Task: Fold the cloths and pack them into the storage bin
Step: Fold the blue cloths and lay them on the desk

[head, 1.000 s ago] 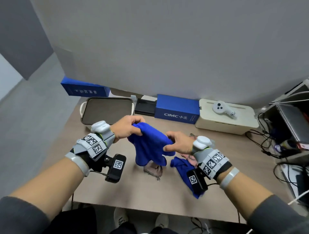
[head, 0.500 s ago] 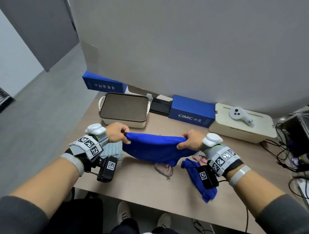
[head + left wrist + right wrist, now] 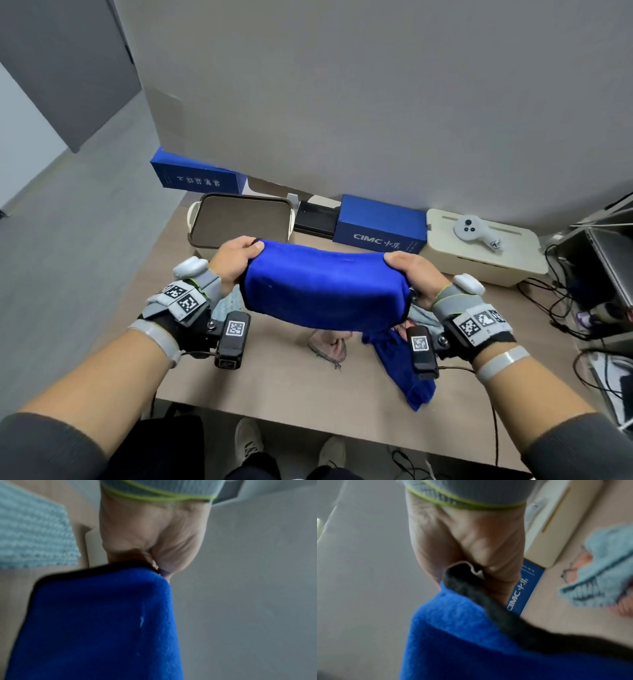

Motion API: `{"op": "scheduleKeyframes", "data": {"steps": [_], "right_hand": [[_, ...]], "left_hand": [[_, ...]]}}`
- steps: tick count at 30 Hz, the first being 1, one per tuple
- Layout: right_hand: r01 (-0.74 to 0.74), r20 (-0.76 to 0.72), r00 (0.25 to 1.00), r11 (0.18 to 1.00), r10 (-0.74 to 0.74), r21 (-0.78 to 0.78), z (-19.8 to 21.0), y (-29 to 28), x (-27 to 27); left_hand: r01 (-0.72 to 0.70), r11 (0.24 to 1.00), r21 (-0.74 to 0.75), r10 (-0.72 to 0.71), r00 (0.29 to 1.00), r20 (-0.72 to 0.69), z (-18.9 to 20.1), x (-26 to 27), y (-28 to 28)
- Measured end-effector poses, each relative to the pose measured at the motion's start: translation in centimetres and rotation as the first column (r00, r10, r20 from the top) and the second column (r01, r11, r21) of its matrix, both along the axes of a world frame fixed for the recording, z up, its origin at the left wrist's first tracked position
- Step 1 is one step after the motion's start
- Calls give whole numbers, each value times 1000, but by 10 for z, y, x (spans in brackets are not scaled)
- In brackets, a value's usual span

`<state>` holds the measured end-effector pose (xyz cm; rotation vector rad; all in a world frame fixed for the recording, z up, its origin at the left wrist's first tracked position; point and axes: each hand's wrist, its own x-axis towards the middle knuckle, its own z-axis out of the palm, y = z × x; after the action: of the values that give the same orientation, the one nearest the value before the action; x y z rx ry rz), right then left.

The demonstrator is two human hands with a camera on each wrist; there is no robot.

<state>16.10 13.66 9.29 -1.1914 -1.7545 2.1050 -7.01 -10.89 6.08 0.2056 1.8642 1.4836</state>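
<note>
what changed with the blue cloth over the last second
The hands drew apart: the left hand and right hand now stretch the blue cloth wide and raised above the table, where it hung bunched between them before. Both keep gripping its ends. The second blue cloth and pink cloth lie as before; the storage bin is unmoved.

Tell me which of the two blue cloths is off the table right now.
The larger blue cloth, stretched in the air between the left hand and right hand. The other blue cloth lies crumpled on the table, hanging over its near edge.
</note>
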Motion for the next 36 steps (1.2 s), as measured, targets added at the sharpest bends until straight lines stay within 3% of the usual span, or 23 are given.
{"op": "scheduleKeyframes", "data": {"steps": [2, 3, 6, 7, 9, 12, 14, 16, 18, 21, 23, 26, 28, 30, 33, 36], "right_hand": [[149, -96, 979, 955, -179, -258, 7, 3, 3], [133, -90, 979, 911, -182, -391, 6, 2, 7], [-47, 139, 981, 858, 136, -511, -15, -10, 22], [-101, 204, 952, 862, 229, -497, -24, -15, 25], [-123, 276, 925, 895, 260, -429, -35, -23, 28], [-149, 209, 954, 945, 214, -290, -40, -25, 27], [-180, 187, 959, 968, 212, -173, -38, -28, 27], [-153, 211, 964, 987, 159, -48, -39, -26, 25], [-104, 262, 962, 989, 74, 103, -44, -23, 25], [-66, 324, 945, 955, -33, 291, -46, -18, 24], [-80, 319, 947, 926, -44, 368, -45, -14, 25], [-91, 259, 966, 919, -13, 384, -41, -7, 27], [-150, 263, 963, 921, 54, 359, -35, -3, 29], [-241, 328, 937, 902, 121, 357, -29, 4, 30], [-339, 416, 894, 857, 165, 389, -21, 11, 29], [-410, 482, 857, 806, 181, 427, -15, 13, 25]], "left_hand": [[-76, 993, 86, 66, 992, 106, 2, 0, 7], [-116, 988, 103, 99, 983, 156, 4, 3, 10], [-183, 980, 71, 162, 959, 233, -6, 8, 13], [-196, 979, 49, 176, 949, 261, -12, 8, 12], [-143, 989, 21, 128, 933, 337, -21, 10, 6], [123, 991, 51, -133, 919, 371, -26, 15, -3], [156, 985, 68, -170, 922, 348, -30, 18, -6], [128, 989, -67, -111, 970, 217, -33, 22, -6], [80, 965, -251, -93, 995, -39, -44, 18, -5], [62, 912, -405, -193, 937, -291, -51, 14, -3], [55, 924, -378, -202, 910, -362, -49, 14, -2], [88, 975, -205, -148, 943, -298, -42, 16, 2], [151, 981, -119, -162, 982, -93, -33, 17, 2], [263, 961, -85, -259, 964, 62, -26, 14, 2], [338, 895, -292, -370, 927, -62, -23, 5, 5], [275, 860, -429, -377, 910, -174, -14, 7, 11]]}}
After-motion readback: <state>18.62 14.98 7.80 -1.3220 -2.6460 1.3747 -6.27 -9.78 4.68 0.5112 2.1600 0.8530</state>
